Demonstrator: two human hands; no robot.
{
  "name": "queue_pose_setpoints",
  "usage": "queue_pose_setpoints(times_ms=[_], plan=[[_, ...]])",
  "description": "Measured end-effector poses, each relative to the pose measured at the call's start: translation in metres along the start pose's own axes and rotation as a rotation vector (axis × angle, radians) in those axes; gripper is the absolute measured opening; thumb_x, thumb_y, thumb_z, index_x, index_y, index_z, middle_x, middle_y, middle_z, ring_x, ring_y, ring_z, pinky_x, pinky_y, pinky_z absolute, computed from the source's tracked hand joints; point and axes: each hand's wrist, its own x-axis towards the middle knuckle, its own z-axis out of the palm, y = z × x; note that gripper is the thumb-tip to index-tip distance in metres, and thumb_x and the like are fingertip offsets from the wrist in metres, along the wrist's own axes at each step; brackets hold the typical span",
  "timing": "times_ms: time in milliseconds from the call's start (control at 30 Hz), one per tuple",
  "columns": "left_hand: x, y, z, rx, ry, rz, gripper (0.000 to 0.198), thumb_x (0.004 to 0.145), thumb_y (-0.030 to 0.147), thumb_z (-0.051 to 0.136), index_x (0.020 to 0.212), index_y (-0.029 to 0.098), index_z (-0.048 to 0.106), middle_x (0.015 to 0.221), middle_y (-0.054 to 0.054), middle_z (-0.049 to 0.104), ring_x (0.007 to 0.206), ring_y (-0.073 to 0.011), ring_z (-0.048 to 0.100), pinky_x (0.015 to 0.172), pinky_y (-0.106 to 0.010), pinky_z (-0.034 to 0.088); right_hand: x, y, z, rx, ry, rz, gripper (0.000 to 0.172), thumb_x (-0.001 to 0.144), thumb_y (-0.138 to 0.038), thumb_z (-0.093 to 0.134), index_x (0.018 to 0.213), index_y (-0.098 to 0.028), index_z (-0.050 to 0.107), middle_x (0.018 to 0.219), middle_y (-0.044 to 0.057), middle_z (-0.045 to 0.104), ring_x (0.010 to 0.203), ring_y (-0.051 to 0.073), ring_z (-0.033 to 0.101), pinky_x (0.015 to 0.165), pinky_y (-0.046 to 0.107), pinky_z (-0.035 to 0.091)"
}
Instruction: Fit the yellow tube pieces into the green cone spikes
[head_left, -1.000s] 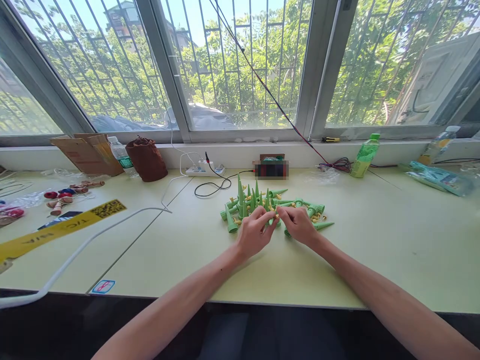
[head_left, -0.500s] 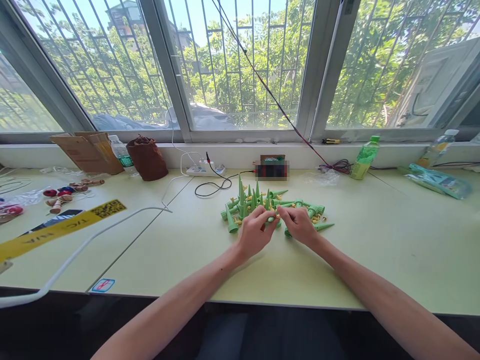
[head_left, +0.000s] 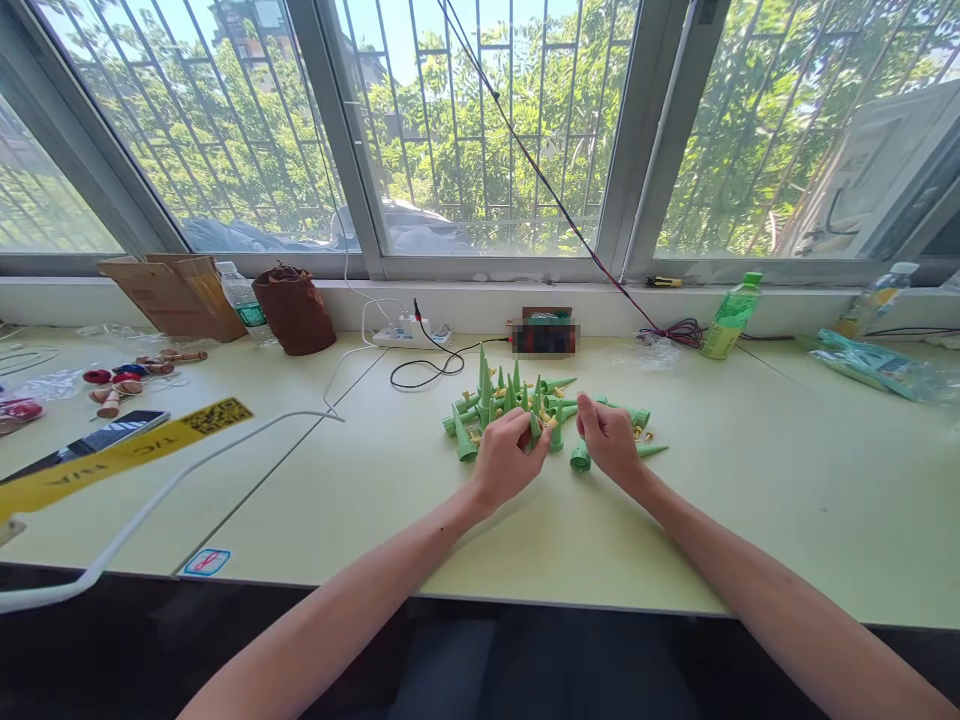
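My left hand point(head_left: 511, 450) pinches a green plastic spike point(head_left: 535, 427) with a small yellow piece at its end near the fingertips. To the right, apart from it, my right hand point(head_left: 609, 440) is closed in a loose fist, thumb up; whatever its fingers hold, if anything, is hidden. Behind both hands lies a heap of green cone-shaped spikes point(head_left: 486, 395), several standing point up, with small yellow fittings among them. One spike with its round open end point(head_left: 580, 458) toward me lies beside my right hand, and a pointed tip point(head_left: 652, 450) shows past that hand.
A power strip point(head_left: 412, 338) and a small boxed device point(head_left: 546, 333) stand along the back. A green-labelled bottle point(head_left: 733, 318) is at right. On the left are a brown pouch point(head_left: 295, 310), a phone point(head_left: 124, 432), wooden toys point(head_left: 127, 378) and a white cable point(head_left: 180, 475) with a yellow tag.
My right hand has drawn away to the right from my left hand, opening a gap between them. The spike in my left hand has tilted more upright.
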Motion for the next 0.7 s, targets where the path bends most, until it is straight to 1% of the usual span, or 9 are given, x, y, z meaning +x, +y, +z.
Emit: queue_pose_setpoints(times_ms=[100, 233, 333, 467, 567, 700], plan=[[0.0, -0.0006, -0.0006, 0.069, -0.058, -0.048, 0.033, 0.088, 0.034, 0.056, 0.06, 0.017, 0.05, 0.056, 0.001, 0.047, 0.051, -0.0102, 0.039, 0.051, -0.025, 0.031, 0.001, 0.0021, -0.0012, -0.005, 0.012, 0.013, 0.06, 0.099, -0.052, 0.033, 0.048, -0.02, 0.038, 0.042, -0.002, 0.039, 0.04, 0.009, 0.036, 0.048, 0.026, 0.031], [0.0002, -0.0005, -0.0009, 0.141, -0.095, -0.103, 0.041, 0.088, 0.038, 0.054, 0.055, 0.018, 0.039, 0.052, 0.002, 0.043, 0.049, -0.0098, 0.035, 0.051, -0.025, 0.027, 0.0018, 0.0066, -0.0011, -0.008, 0.012, 0.009, 0.06, 0.099, -0.052, 0.033, 0.048, -0.02, 0.04, 0.041, -0.002, 0.04, 0.04, 0.01, 0.037, 0.048, 0.027, 0.031], [0.0001, 0.0003, -0.0011, 0.175, -0.117, -0.133, 0.042, 0.088, 0.04, 0.053, 0.054, 0.018, 0.04, 0.05, 0.002, 0.044, 0.048, -0.0101, 0.035, 0.051, -0.025, 0.026, 0.0018, 0.0091, -0.0008, -0.012, 0.005, 0.005, 0.06, 0.099, -0.052, 0.033, 0.048, -0.021, 0.041, 0.041, -0.002, 0.04, 0.04, 0.01, 0.037, 0.048, 0.027, 0.032], [-0.0002, 0.0, -0.0016, 0.199, -0.152, -0.18, 0.048, 0.088, 0.048, 0.053, 0.053, 0.018, 0.039, 0.047, 0.003, 0.045, 0.045, -0.0102, 0.034, 0.051, -0.025, 0.024, 0.0013, 0.0096, -0.0008, -0.002, -0.012, 0.009, 0.059, 0.099, -0.05, 0.034, 0.049, -0.021, 0.041, 0.042, -0.002, 0.042, 0.041, 0.01, 0.038, 0.049, 0.028, 0.032], [-0.0005, -0.0019, -0.0014, 0.219, -0.172, -0.191, 0.052, 0.086, 0.053, 0.056, 0.051, 0.019, 0.039, 0.045, 0.002, 0.046, 0.044, -0.0107, 0.034, 0.05, -0.026, 0.024, 0.0012, 0.0082, -0.0013, 0.006, -0.021, 0.01, 0.058, 0.099, -0.049, 0.034, 0.049, -0.021, 0.042, 0.043, -0.001, 0.043, 0.041, 0.01, 0.039, 0.049, 0.028, 0.033], [-0.0012, -0.0048, -0.0006, 0.232, -0.182, -0.193, 0.054, 0.083, 0.059, 0.058, 0.05, 0.019, 0.043, 0.045, 0.001, 0.049, 0.043, -0.0115, 0.036, 0.051, -0.027, 0.025, 0.0018, 0.0069, -0.002, 0.007, -0.036, 0.005, 0.058, 0.099, -0.05, 0.034, 0.049, -0.021, 0.043, 0.042, -0.001, 0.043, 0.041, 0.011, 0.038, 0.048, 0.028, 0.033]])
